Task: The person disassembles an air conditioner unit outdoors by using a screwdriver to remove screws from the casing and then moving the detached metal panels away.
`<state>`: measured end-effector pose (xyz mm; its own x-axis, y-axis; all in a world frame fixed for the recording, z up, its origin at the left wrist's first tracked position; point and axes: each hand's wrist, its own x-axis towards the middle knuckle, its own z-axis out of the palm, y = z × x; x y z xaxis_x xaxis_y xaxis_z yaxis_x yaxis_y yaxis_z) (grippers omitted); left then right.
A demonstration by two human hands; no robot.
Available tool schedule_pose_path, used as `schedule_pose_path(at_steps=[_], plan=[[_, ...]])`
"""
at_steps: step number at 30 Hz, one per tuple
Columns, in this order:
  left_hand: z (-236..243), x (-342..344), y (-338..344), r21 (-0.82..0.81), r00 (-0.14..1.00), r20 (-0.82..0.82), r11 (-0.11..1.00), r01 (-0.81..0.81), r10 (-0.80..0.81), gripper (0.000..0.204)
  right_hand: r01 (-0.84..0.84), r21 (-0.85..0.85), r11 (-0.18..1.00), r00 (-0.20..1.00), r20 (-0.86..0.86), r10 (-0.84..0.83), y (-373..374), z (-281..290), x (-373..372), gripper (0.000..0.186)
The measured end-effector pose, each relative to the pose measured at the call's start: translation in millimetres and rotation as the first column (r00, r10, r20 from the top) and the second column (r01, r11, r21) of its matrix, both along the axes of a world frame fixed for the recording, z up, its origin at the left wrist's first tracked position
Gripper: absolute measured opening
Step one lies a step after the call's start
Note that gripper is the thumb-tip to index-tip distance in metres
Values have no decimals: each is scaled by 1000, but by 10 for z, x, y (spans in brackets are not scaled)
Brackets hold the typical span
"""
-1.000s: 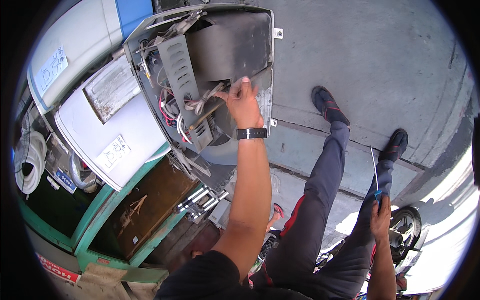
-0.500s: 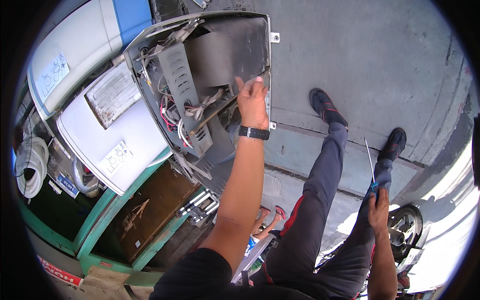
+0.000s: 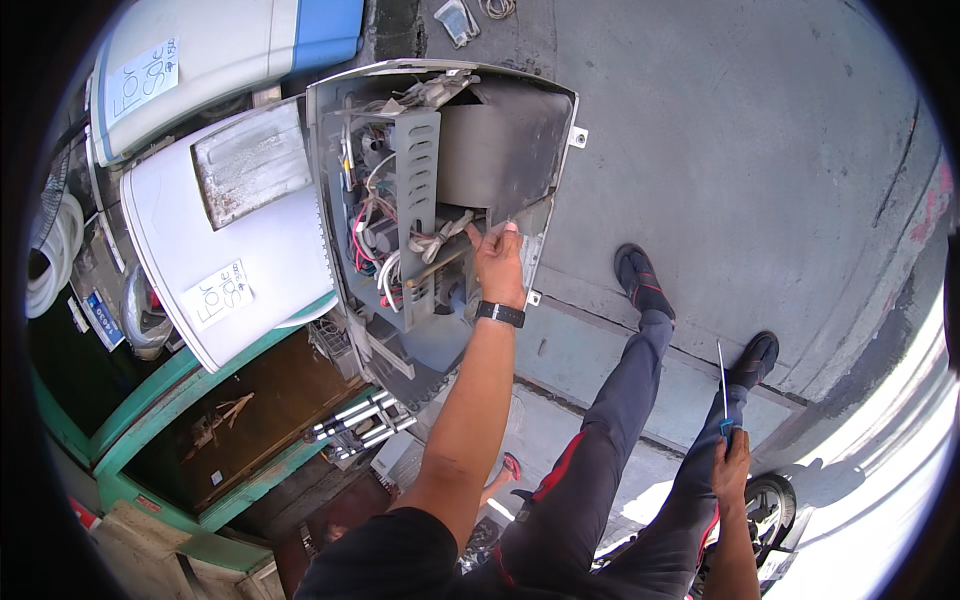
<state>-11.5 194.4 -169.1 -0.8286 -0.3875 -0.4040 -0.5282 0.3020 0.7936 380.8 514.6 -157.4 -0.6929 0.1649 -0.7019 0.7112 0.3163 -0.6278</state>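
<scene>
An opened metal appliance housing, which looks like an air-conditioner unit (image 3: 566,150), stands in front of me, its inside showing a vented metal bracket (image 3: 420,165), tangled wires (image 3: 370,235) and a dark grey metal panel (image 3: 515,140). My left hand (image 3: 500,265), with a black watch on the wrist, reaches inside with curled fingers gripping the lower edge of that panel. The exact hold is partly hidden. Low at my right side, my right hand (image 3: 731,465) is closed around a screwdriver (image 3: 724,400) with a blue handle and a long thin shaft pointing away from me.
White appliance casings (image 3: 240,230) with paper signs stand on the left. Below them is a green-framed cabinet (image 3: 240,505). Grey concrete ground (image 3: 720,120) extends on the right, under my dark shoes (image 3: 640,280). A motorcycle wheel (image 3: 770,510) shows at lower right.
My view has shifted, so the housing sits lower and further right in it. My left hand stays at the panel's edge; my right hand still holds the screwdriver.
</scene>
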Motion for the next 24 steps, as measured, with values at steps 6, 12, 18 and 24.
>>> schedule_pose_path(at_steps=[6, 12, 18, 24], plan=[[50, -21, -68, 133, 1000, -12, 991, -4, 5, 27, -24, -25, 999, 1000, -8, 23, -49, 83, -89, 23], [154, 60, -97, 153, 998, -62, 988, 36, -26, 21, -119, 15, 993, 993, -8, 119, -72, 165, -132, 26], [258, 189, -207, 194, 999, -30, 981, 17, -11, 13, -242, 68, 968, 970, -25, 244, -15, 337, -253, 26], [375, 532, -246, 229, 998, 1, 971, 68, -70, 16, -299, 96, 950, 953, -26, 302, -29, 590, -660, 30]])
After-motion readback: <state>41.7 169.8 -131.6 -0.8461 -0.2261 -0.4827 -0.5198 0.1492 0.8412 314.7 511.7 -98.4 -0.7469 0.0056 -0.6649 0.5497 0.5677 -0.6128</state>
